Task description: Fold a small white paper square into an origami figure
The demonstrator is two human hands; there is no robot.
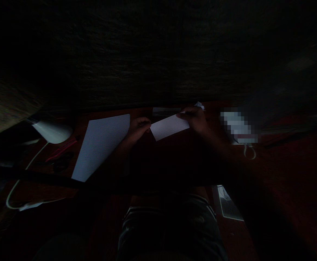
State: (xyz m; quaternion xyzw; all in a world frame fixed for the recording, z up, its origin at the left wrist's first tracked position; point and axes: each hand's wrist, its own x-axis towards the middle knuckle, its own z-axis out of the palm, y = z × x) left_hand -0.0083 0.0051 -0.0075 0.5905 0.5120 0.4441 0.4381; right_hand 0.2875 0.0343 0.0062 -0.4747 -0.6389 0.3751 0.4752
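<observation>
Holds a small white paper slip (169, 126) aslant, on or just above the desk (80, 127), cannot tell which. Grasps its far right end with the right hand (197, 117); curls the left hand (140, 125) at its left corner. Cannot tell in such dim light if pinching that corner or merely touching it.

Looks to be in the middle of handling the slip, perhaps straightening or steadying it between both hands, with no tool visible in either. Seems flat, though too dark to rule out a fold.

Calls, by judgement, for a light, even grip at both ends, so as not to crumple or tear so thin a piece. Calls also for care with the left forearm (126, 142), reaching past the large white sheet (104, 141) on the left and able to drag it askew.

Has farther left a white cone-shaped object (53, 132) with a white cord (35, 158), near a reddish narrow object (63, 148). Has behind the slip a greyish strip (166, 110), and just beyond the right hand a crumpled white piece (200, 105).

Shows no brand, label or legible writing on slip or sheet. Shows to the right a pale object (237, 125), masked by blocky pixels, hiding any marking.
</observation>
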